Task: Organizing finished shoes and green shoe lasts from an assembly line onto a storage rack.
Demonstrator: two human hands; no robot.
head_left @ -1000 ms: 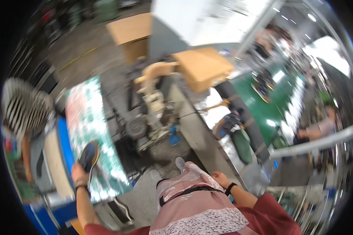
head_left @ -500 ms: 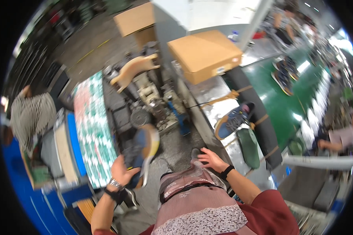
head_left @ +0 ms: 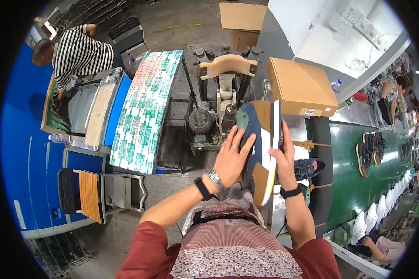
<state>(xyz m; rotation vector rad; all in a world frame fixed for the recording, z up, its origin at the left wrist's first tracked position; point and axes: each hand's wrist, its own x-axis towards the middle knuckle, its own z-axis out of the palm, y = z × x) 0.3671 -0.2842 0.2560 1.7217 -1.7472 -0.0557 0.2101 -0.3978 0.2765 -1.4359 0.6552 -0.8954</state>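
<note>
Holding the shoe [head_left: 260, 149] in both hands now, I have it up in front of my chest, sole edge turned toward me. Half a second ago only my left hand had it, low by my left side, with my right hand reaching over; a second ago it was farther out to the left, by the patterned sheet [head_left: 146, 109]. So it has come across to the middle, just before the machine [head_left: 219, 107], and the pickup looks done.

My left hand [head_left: 232, 158] lies flat on the blue side, fingers [head_left: 239, 139] spread wide. My right hand [head_left: 284, 156] clasps the far side, fingers curled round the sole edge, thumb along it.

Blue cloth makes up most of the upper, with tan patches at toe and heel that look like suede, a green tab at the top end, and a smooth white sole strip along the edge. It is long and stiff enough to keep its shape in my grip.

Dark greasy metal forms the machine, with a ribbed round motor and a pale foot-shaped form [head_left: 228, 66] on top. Right of it sits a plain brown cardboard box [head_left: 300, 86]. Beyond my right hand another dark shoe [head_left: 309, 167] lies by the green belt [head_left: 358, 181], which carries more pairs.
</note>
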